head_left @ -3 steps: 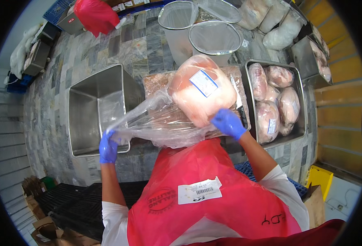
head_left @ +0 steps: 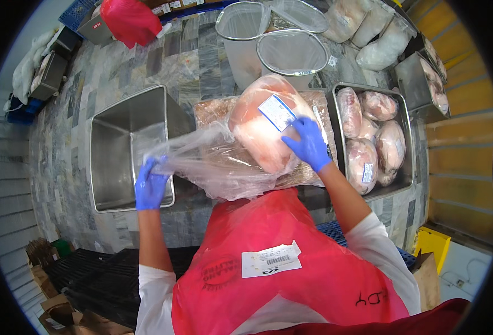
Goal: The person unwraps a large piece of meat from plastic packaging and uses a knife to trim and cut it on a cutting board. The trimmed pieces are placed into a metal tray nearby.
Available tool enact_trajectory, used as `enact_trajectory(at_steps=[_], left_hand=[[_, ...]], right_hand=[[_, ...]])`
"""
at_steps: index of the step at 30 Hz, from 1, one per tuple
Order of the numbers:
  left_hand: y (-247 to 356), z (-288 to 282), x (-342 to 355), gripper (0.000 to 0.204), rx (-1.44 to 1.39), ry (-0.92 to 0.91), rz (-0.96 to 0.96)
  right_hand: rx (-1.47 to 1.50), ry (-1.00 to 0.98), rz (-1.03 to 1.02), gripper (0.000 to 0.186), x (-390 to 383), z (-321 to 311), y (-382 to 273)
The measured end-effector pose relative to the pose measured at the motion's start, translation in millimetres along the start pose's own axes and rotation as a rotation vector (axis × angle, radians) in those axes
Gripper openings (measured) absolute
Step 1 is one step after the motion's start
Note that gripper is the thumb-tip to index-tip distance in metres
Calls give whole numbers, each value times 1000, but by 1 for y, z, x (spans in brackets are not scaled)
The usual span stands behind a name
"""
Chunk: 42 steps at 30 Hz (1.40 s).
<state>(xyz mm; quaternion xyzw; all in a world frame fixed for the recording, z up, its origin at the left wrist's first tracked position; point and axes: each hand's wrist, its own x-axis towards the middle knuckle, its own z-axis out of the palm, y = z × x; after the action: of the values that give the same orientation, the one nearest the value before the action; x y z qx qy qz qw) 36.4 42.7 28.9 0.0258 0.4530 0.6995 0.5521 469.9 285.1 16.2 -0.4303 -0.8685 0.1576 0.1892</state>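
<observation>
A large pale-pink piece of meat [head_left: 255,120] in clear plastic lies on a cardboard-coloured, film-covered surface in front of me. A white label with a blue border [head_left: 276,113] is on its upper side. Off to the left, my left hand [head_left: 151,184], in a blue glove, is closed on the loose end of the clear plastic bag [head_left: 193,153], which stretches from the meat. My right hand [head_left: 309,144], gloved in blue too, rests with fingers apart on the meat's right side, just below the label. Beside the meat on the right lies a knife, mostly hidden by that hand.
A deep metal tub [head_left: 94,162] stands at the left. On the right, another metal tub [head_left: 411,162] holds several wrapped meat pieces [head_left: 363,162]. Beyond the work surface are three lined bins [head_left: 291,53]. A person in a red garment [head_left: 129,22] is at the far left.
My right hand has moved up from the meat's lower edge onto its side near the label, and its fingers have spread. The left hand has shifted slightly upward with the plastic.
</observation>
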Motion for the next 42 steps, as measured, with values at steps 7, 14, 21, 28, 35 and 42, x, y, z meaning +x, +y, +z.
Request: enact_trajectory(at_steps=[7, 14, 21, 28, 35, 42], left_hand=[[-98, 52, 67, 60, -43, -159, -318], [-182, 80, 61, 60, 519, -327, -594], [-192, 40, 115, 44, 348, -47, -316], [-222, 73, 127, 37, -232, 104, -452], [-197, 67, 118, 19, -243, 50, -398], [-66, 98, 76, 21, -55, 53, -281]], right_hand=[[-32, 278, -7, 30, 43, 47, 23], [54, 221, 4, 34, 44, 38, 24], [676, 67, 534, 105, 24, 66, 115], [657, -101, 566, 108, 37, 41, 102], [695, -63, 605, 103, 14, 33, 72], [1175, -398, 693, 97, 3, 19, 12]])
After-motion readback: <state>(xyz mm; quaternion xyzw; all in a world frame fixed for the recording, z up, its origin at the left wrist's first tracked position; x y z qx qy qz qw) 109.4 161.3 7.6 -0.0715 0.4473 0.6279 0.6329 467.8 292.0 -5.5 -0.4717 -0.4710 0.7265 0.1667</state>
